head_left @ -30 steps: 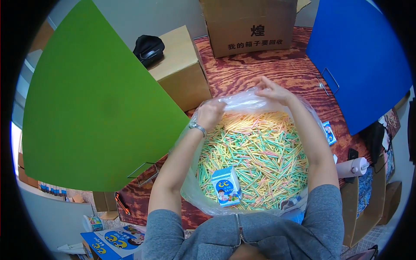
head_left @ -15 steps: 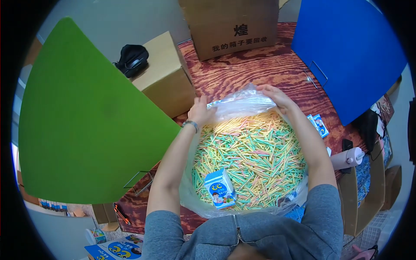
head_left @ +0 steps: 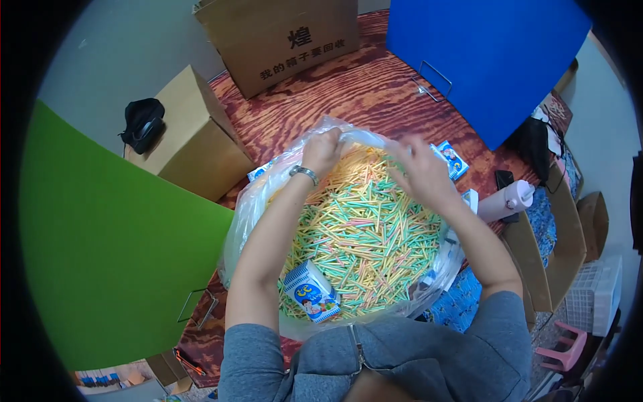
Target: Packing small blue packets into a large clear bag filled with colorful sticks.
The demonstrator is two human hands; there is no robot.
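Clear plastic bag (head_left: pixel 249 201), heaped with pastel sticks (head_left: pixel 365 231), on the wooden table (head_left: pixel 348 94) right before the body. Left hand (head_left: pixel 323 149) closed, fingers pinching the bag's far rim; right hand (head_left: pixel 420 171) beside it, fingers curled on the same film. Small printed carton (head_left: pixel 309 292) atop the sticks near the chest.

Wood-grain table (head_left: pixel 375 87), reddish. On it: clear plastic bag (head_left: pixel 244 208) of coloured sticks in the middle, big cardboard box (head_left: pixel 281 40) far, smaller cardboard box (head_left: pixel 194 144) left, small blue-white carton (head_left: pixel 450 158) right of the bag.
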